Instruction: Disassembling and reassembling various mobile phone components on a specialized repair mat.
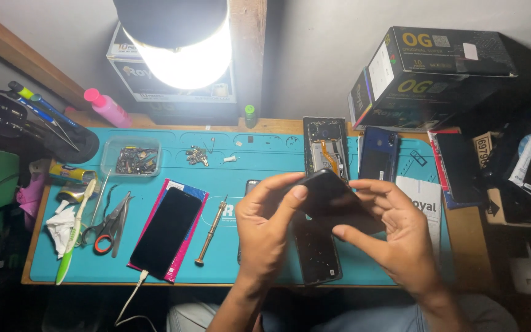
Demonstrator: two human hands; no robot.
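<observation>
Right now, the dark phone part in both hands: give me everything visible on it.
The dark phone part is a thin, flat, glossy black slab, probably plastic or glass, with a rounded corner. It is held tilted above the blue mat. The left hand pinches its left end with thumb and fingers; the right hand grips its right edge. Its underside is hidden.

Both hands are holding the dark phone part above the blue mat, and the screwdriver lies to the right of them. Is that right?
Not quite. In the head view the left hand and right hand do hold the dark phone part above the blue mat, but the screwdriver lies to their left, beside the plugged-in phone.
</observation>
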